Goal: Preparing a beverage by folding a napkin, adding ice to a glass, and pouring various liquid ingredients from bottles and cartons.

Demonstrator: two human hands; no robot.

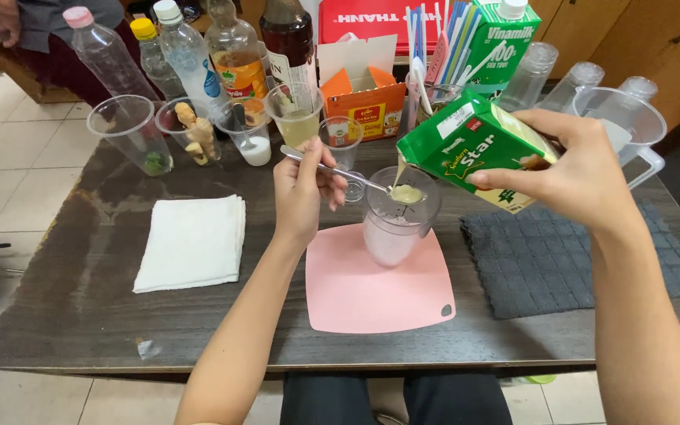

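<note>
The right hand (pixel 572 169) is clamped around a green carton (pixel 474 145), a glossy cardboard box tilted spout-down so a pale, creamy stream runs onto a spoon (pixel 340 171). The left hand (pixel 301 193) pinches the spoon's thin metal handle, fingers closed on it, and holds the bowl level over a clear plastic cup (pixel 395 220). The bowl is brim-full of the cream. The cup is ribbed and cloudy below with something white; how full it is stays hard to judge through the plastic.

The cup stands on a pink mat (pixel 371 295), a smooth square with rounded corners and a small hole at one corner. Right of the cup lies a dark grey mat (pixel 560 264) with a quilted grid. Left of the cup is a folded white cloth (pixel 192 242), soft and flat. All rest on a dark, streaked table (pixel 64 307).

Behind the cup stand more clear cups: one with ginger root (pixel 194 130), one with something green at the bottom, one with yellowish liquid (pixel 297 118). Further back are plastic bottles (pixel 186 55), their tops partly cut off by the frame, an orange box (pixel 364 102) and straws (pixel 426 39). Upside-down cups sit behind the right hand, partly hidden by it.
</note>
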